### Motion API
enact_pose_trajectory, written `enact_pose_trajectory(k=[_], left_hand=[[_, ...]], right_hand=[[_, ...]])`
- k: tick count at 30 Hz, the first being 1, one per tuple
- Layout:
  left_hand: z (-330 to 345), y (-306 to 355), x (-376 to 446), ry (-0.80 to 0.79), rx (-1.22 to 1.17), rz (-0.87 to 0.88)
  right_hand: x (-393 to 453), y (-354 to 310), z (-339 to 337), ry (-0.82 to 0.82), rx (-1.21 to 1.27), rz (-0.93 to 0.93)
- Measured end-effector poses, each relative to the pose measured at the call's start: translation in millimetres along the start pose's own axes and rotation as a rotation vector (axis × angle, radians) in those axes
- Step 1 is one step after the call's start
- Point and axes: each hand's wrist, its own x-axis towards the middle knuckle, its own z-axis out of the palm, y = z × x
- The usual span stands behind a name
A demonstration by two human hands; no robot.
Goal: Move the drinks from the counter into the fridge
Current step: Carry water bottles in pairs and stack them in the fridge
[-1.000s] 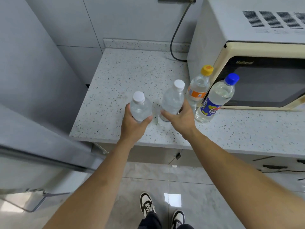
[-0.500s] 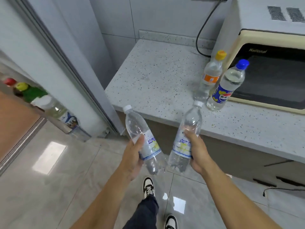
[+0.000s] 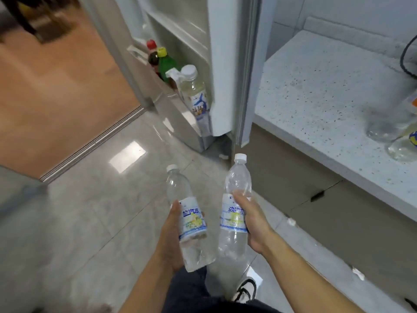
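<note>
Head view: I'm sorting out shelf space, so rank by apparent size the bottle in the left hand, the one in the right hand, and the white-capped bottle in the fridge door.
1. Right-hand bottle
2. Left-hand bottle: nearly alike, more tilted, so unsure
3. Fridge-door bottle: farther away, partly hidden

Blue characters across the white label of the water bottle (image 3: pixel 191 219) gripped in the left hand (image 3: pixel 171 240), too blurred to read; same blue print, just as illegible, on the label of the second water bottle (image 3: pixel 234 213) gripped in the right hand (image 3: pixel 252 222); blue and white label on the pale drink bottle (image 3: pixel 195 93) in the fridge door shelf (image 3: pixel 180 118), lettering smeared; nothing legible anywhere
</note>
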Motion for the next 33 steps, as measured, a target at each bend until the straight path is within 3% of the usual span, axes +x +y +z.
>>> enact_pose_trajectory(k=[10,19,25,33], left_hand=[[-134.3,106.2,-4.9,0.205,-0.037,0.174],[-247.0,234.2,-13.5,0.182,-0.175,0.27],[-279.7,307.4,10.8,0.146,-0.305,0.3],[-292.6,416.7,84.9,0.112,-0.109,0.277]], right_hand=[[62.8,31.2,178.7,-0.149,-0.193,0.114],[105.5,30.6,376.8,-0.306,-0.126,0.202],[140.7,18.3,440.3,-0.394,-0.099,0.215],[217.3,-12.5,510.8,-0.414,-0.083,0.158]])
